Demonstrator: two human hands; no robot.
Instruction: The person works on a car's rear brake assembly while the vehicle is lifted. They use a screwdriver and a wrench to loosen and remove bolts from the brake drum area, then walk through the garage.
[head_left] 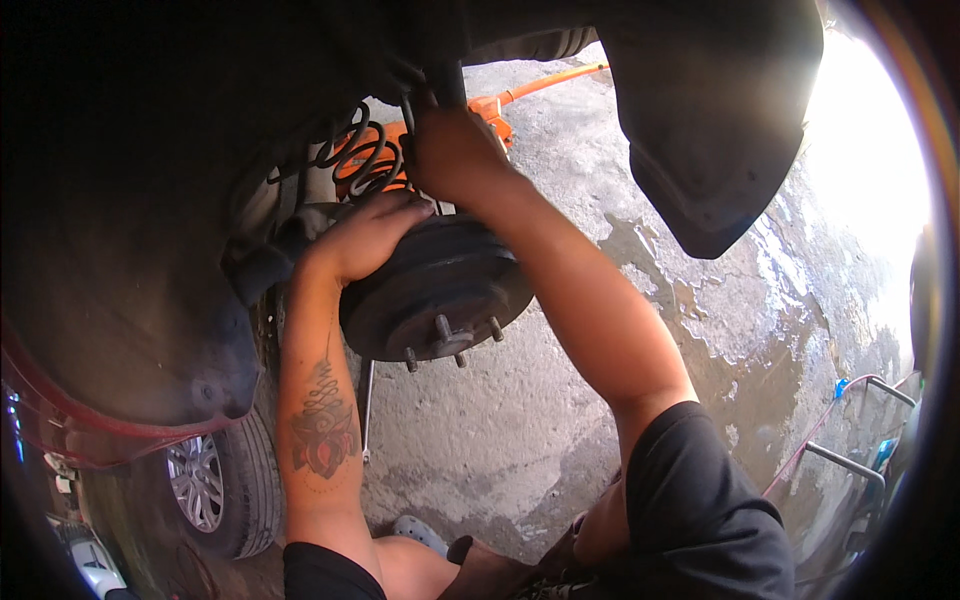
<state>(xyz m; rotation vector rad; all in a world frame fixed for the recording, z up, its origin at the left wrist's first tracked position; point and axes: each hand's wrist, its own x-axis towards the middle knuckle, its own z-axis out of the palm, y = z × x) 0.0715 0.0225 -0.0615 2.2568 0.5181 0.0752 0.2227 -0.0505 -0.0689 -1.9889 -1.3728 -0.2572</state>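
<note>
A dark brake drum (440,290) with several wheel studs hangs under the car's wheel arch. My left hand (368,238) lies over the drum's upper left edge, its visible fingers stretched toward the right and apparently touching it. Above the drum, my right hand (455,155) is closed at the lower part of a dark upright shock absorber (446,85). Its fingertips are hidden behind the hand and the tube. Just left of both hands stands a black coil spring (365,155).
An orange floor jack (385,140) stands behind the spring, its handle (555,82) reaching right. A dark fender liner flap (700,150) hangs at the upper right. A metal wrench or bar (367,410) is below the drum. A wheel (225,485) is at the lower left.
</note>
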